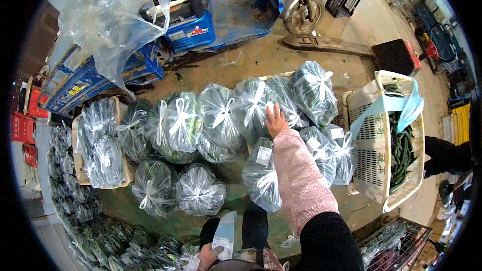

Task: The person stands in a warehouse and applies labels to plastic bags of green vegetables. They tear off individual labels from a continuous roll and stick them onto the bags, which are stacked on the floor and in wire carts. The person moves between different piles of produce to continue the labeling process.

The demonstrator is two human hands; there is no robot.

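Observation:
My left hand (208, 256), low in the view, holds a pale blue strip of printed labels (224, 235) between thumb and fingers. Spread out flat, my right hand (277, 121) rests on a knotted clear plastic bag of green vegetables (250, 101). A small white patch, perhaps a label, shows by its fingertips. Under my right sleeve stands another tied bag (262, 192) with a white label (264, 156) on it. Labels also show on a bag (316, 150) and its neighbour (340, 154) to the right. Several tied bags, such as this one (181, 120), sit to the left.
At right stands a white plastic crate (371, 158) holding dark green vegetables (401, 158). A crate of bagged produce (101, 154) is at left, near heaped bags (124, 241). Beyond are a blue cargo tricycle (233, 19), a pallet jack (331, 43) and a hanging clear plastic bag (109, 15).

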